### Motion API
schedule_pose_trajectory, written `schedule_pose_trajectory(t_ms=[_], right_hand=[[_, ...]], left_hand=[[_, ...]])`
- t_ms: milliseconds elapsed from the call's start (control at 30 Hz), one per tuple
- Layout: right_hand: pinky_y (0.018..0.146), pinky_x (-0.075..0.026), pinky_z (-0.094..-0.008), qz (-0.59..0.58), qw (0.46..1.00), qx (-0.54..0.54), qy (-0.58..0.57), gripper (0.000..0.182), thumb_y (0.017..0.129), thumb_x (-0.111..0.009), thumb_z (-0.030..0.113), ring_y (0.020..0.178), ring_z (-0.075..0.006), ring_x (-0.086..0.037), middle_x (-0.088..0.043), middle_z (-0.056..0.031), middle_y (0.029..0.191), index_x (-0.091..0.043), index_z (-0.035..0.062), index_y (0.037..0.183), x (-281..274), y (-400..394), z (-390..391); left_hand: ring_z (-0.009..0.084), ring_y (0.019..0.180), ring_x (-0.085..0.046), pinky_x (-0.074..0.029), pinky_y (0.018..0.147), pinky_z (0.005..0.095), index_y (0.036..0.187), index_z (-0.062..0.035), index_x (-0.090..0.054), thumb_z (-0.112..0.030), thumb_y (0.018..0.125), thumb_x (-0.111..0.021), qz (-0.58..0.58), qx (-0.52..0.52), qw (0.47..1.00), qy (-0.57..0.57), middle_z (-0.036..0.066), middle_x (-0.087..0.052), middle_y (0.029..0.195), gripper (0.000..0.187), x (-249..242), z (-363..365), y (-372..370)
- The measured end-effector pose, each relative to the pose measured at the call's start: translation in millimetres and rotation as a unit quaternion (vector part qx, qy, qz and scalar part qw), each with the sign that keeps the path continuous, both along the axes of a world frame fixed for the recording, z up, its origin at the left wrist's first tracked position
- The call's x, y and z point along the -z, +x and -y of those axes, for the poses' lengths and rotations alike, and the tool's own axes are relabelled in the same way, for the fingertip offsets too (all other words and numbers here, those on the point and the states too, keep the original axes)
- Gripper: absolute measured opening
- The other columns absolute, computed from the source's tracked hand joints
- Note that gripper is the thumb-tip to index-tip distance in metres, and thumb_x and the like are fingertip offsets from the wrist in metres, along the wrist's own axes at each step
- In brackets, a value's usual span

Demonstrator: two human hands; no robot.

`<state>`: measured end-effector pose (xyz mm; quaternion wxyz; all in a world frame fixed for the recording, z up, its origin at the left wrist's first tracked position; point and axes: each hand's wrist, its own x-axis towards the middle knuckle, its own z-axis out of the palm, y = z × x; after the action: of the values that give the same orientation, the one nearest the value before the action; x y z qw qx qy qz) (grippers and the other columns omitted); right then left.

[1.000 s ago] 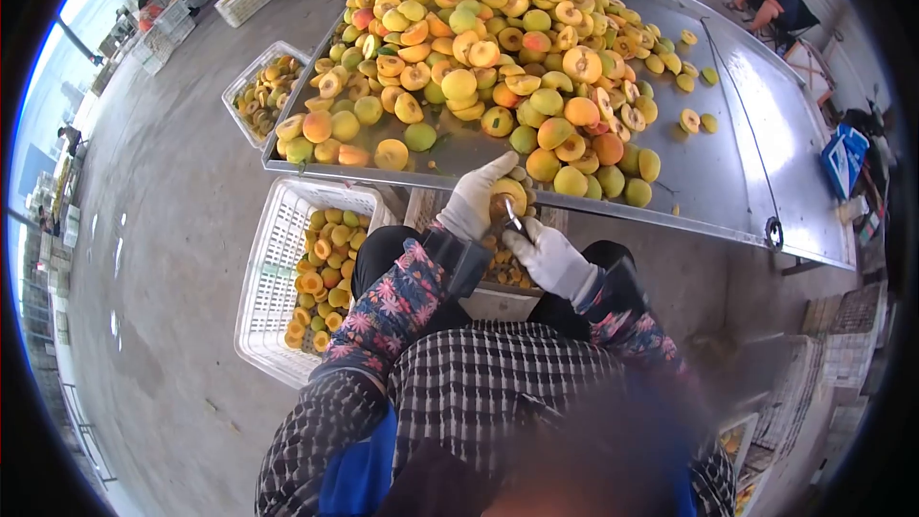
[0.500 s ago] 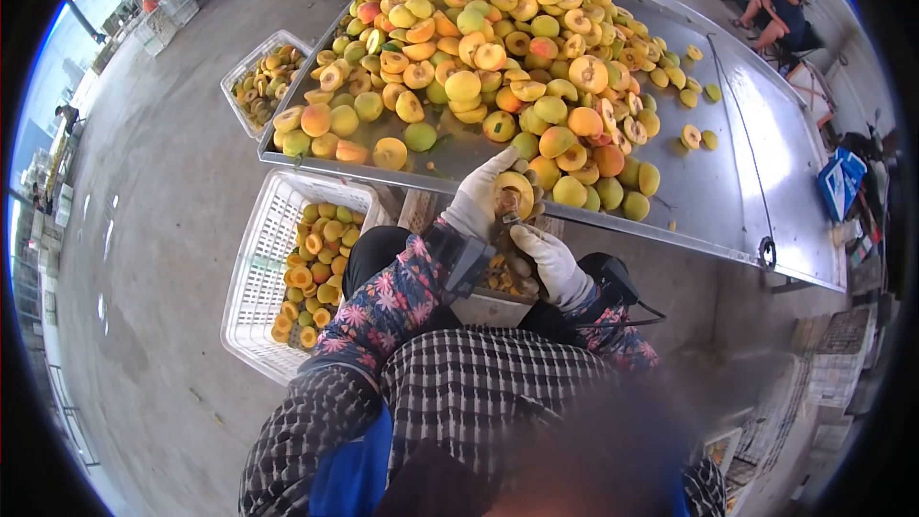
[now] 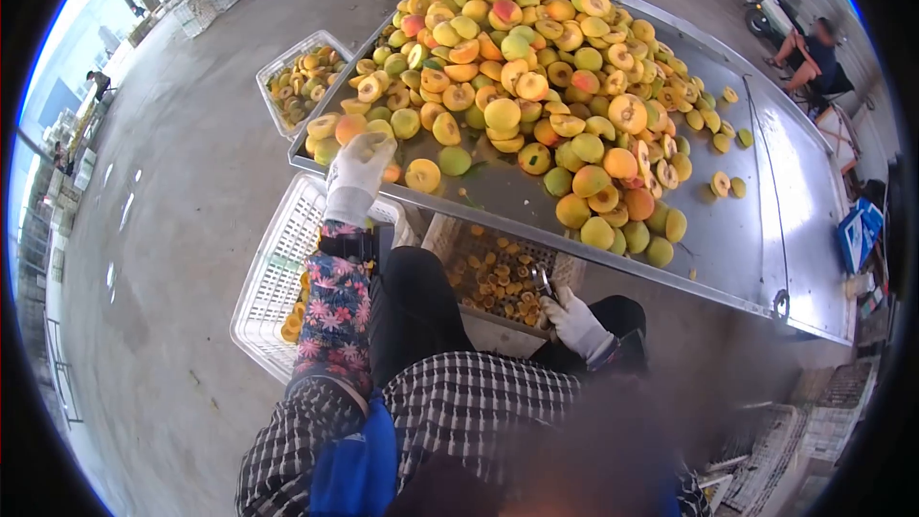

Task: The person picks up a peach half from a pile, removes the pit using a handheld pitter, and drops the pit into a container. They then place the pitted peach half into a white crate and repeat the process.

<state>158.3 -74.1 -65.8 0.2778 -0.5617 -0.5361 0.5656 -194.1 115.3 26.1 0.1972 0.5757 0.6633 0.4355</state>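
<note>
My left hand (image 3: 356,177), in a white glove, is at the near left edge of the metal table. Its fingers curl over a peach (image 3: 391,173), which they mostly hide. Around it lie more yellow-orange peaches, some cut in half, at the foot of a large peach pile (image 3: 503,115). My right hand (image 3: 577,327), also gloved, is low in front of my knee. It is closed around a pitting tool (image 3: 541,280) with a shiny metal loop. Below the loop sits a crate (image 3: 565,273) of small orange-brown pieces that look like pits.
A white crate (image 3: 263,302) with peach halves stands left of my knee, partly behind my left arm. Another crate (image 3: 278,124) of halves is beyond the table's left side. The metal table (image 3: 713,263) spans the front. People sit at the far side and at right.
My left hand has moved left to the table edge; the peach half it held is no longer in it. My right hand has lowered with the pitting tool. The view has shifted slightly.
</note>
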Motion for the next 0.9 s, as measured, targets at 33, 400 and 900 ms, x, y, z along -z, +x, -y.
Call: schedule_pose_trajectory(t_ms=[33, 400, 900], right_hand=[[0.057, -0.044, -0.0304, 0.026, 1.0, -0.008, -0.016, 0.029, 0.099, -0.053, 0.03, 0.062, -0.0165, -0.049, -0.053, -0.0005, 0.073, -0.051, 0.0047, 0.114, 5.7, 1.5, 1.2], [0.05, -0.042, -0.0285, 0.007, 0.993, -0.038, -0.108, 0.028, 0.094, -0.058, 0.027, 0.056, -0.0105, -0.05, -0.052, -0.0031, 0.067, -0.05, 0.0055, 0.11, -11.5, -23.2, -4.7], [0.065, -0.047, -0.0456, 0.213, 0.837, -0.011, 0.503, 0.031, 0.09, -0.06, 0.014, 0.074, -0.0425, -0.059, -0.059, -0.0218, 0.081, -0.048, 0.0022, 0.116, -99.5, -36.4, -36.6]], left_hand=[[0.0303, 0.103, -0.061, -0.047, 0.093, 0.0462, 0.113, -0.0123, -0.065, -0.042, 0.085, -0.067, -0.2, -0.034, 0.979, 0.007, 0.014, -0.063, 0.114, 0.041, -1.1, -2.4, -7.4], [0.0331, 0.109, -0.059, -0.046, 0.09, 0.0491, 0.118, -0.0214, -0.06, -0.038, 0.082, -0.063, -0.389, 0.168, 0.892, -0.157, 0.015, -0.058, 0.117, 0.039, 36.3, -48.7, 97.6], [0.0243, 0.096, -0.063, -0.053, 0.086, 0.0391, 0.123, -0.0031, -0.054, -0.045, 0.097, -0.049, 0.69, 0.32, 0.62, -0.19, 0.014, -0.065, 0.11, 0.05, -11.9, 49.7, 127.6]])
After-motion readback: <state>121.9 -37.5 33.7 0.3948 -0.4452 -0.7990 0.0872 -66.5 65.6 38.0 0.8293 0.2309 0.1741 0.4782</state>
